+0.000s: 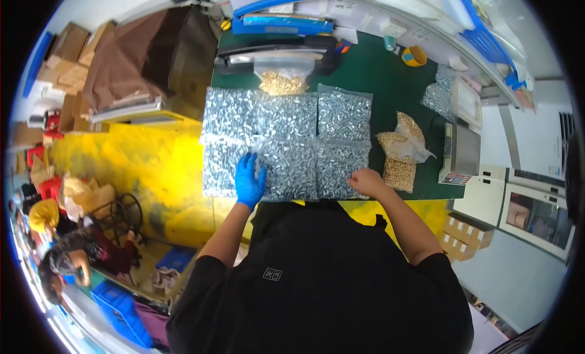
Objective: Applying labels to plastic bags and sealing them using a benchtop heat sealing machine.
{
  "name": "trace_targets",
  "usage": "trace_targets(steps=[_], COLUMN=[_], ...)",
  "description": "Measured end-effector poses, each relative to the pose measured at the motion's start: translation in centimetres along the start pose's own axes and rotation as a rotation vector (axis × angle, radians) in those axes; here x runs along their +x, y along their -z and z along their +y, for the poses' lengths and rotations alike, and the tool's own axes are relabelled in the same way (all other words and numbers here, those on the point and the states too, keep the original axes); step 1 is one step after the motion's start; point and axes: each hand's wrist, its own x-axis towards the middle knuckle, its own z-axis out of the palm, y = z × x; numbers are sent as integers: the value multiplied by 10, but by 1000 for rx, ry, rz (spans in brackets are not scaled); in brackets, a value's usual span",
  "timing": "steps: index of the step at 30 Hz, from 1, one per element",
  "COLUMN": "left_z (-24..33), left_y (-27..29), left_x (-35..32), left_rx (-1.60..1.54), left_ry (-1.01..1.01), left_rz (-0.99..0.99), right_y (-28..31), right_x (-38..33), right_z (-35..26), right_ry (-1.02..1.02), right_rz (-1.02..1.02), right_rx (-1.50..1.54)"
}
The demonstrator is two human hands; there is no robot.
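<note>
Several clear plastic bags of small silvery metal parts lie flat in two rows on the green table. My left hand, in a blue glove, rests with its fingers stretched out where the near-left bag meets the near-middle bag. At the lower right corner of the near-right bag, the fingers of my bare right hand are curled in and look pinched on its edge. Behind these lie the far-left bag, far-middle bag and far-right bag.
A bag of gold-coloured parts lies behind the rows, and tan-filled bags lie right. A scale stands at the table's right edge. Beyond are a yellow cup and a blue rack. Other people sit far left.
</note>
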Motion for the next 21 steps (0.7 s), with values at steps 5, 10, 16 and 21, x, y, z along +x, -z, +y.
trace_targets(steps=[5,10,16,21], left_z=[19,10,6,2], left_y=[-2,-9,-11,-14], left_x=[1,-7,-7,-8], left_rx=[51,83,50,-24], left_ry=[-104,-131,-137,-138], left_rz=[-183,-230,-247,-209], right_y=[14,16,10,20], right_x=[23,33,36,40], right_z=[-18,-21,-13,-23], right_ry=[-14,-100,-68,-118], right_rz=[-135,-215,-193,-240], right_rx=[-156,-188,-129,-147])
